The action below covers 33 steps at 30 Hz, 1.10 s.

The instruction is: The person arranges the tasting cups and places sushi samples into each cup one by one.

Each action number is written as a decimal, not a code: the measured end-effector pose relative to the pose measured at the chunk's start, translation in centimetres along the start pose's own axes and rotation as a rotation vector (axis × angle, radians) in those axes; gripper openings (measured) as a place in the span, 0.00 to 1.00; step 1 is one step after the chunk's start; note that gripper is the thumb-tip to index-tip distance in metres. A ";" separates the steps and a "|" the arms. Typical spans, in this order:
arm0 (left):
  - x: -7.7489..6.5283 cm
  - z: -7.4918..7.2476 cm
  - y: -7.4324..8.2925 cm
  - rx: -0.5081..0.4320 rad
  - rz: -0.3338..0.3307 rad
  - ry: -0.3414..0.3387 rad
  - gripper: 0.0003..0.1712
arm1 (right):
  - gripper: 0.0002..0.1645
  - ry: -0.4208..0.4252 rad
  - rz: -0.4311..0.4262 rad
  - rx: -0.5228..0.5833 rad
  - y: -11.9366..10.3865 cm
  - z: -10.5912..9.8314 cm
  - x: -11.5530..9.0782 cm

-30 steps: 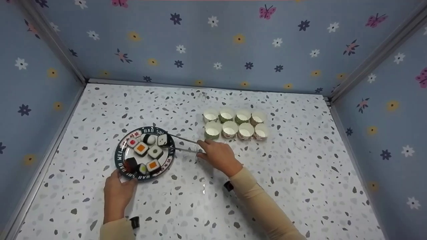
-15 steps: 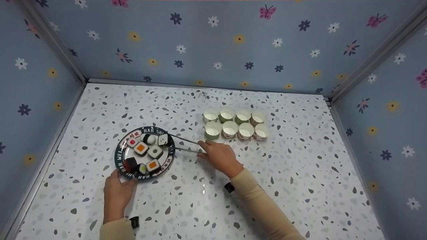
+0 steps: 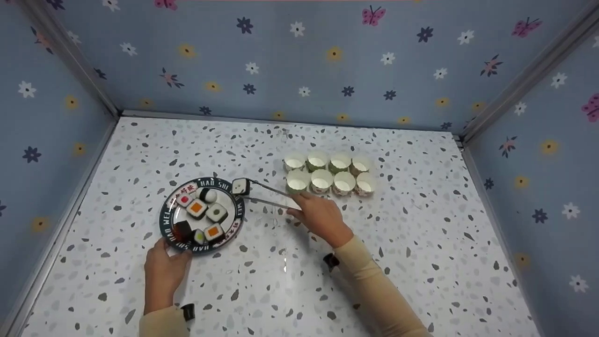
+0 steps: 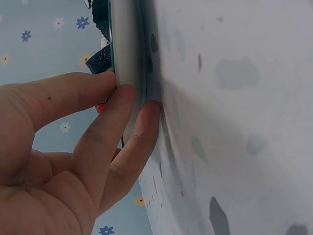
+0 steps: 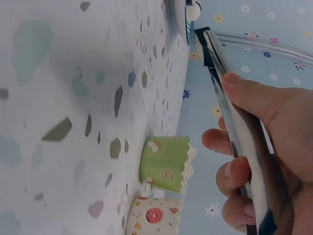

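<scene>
My right hand (image 3: 323, 219) grips metal tongs (image 5: 244, 132), its thumb on one arm and fingers curled round the other. Between the tong tips is a sushi piece (image 3: 241, 186), white on top with a dark wrap, raised over the plate's right rim. My left hand (image 3: 164, 269) pinches the near-left rim of a round plate (image 3: 164, 220), thumb on the rim and fingers against its underside in the left wrist view. Several other sushi pieces lie on the plate, among them one with an orange centre (image 3: 197, 208) and a white one with a green centre (image 3: 216, 212).
Two rows of paper baking cups (image 3: 322, 181) stand right of the plate, just beyond the right hand. In the right wrist view a green cup (image 5: 166, 164) is near the tongs. Flower-patterned panels (image 3: 299, 61) enclose the speckled table (image 3: 374, 281) at the back and sides.
The right hand has moved right and slightly away from me, lifting the sushi piece in the tongs from among the others to the plate's edge. The left hand and plate have stayed put.
</scene>
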State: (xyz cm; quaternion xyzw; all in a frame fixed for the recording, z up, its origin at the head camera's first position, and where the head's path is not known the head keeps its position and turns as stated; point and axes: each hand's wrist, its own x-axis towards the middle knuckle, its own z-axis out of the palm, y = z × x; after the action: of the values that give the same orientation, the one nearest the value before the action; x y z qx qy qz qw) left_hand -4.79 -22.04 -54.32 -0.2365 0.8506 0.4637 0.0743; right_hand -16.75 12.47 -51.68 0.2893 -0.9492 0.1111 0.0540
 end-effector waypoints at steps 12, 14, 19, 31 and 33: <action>0.0 -0.1 -0.1 0.007 -0.011 -0.013 0.45 | 0.27 0.067 0.016 -0.036 2.3 -1.5 -0.7; 0.0 -0.1 0.0 0.007 -0.010 -0.014 0.45 | 0.27 0.079 0.024 -0.041 2.7 -1.7 -0.8; -0.1 0.0 0.0 0.010 -0.005 -0.007 0.45 | 0.27 0.116 0.032 -0.032 3.6 -2.2 -1.0; 0.0 0.0 0.1 0.005 -0.011 -0.004 0.46 | 0.26 0.200 0.063 -0.027 5.6 -2.9 -1.5; 0.0 0.0 0.0 0.003 -0.006 0.000 0.46 | 0.26 0.207 0.076 -0.024 5.9 -2.9 -1.6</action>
State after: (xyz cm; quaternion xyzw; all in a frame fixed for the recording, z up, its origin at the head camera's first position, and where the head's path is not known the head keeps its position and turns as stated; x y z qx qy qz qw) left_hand -4.80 -21.98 -54.31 -0.2389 0.8505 0.4623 0.0763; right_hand -18.58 18.80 -50.16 0.2394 -0.9501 0.1312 0.1510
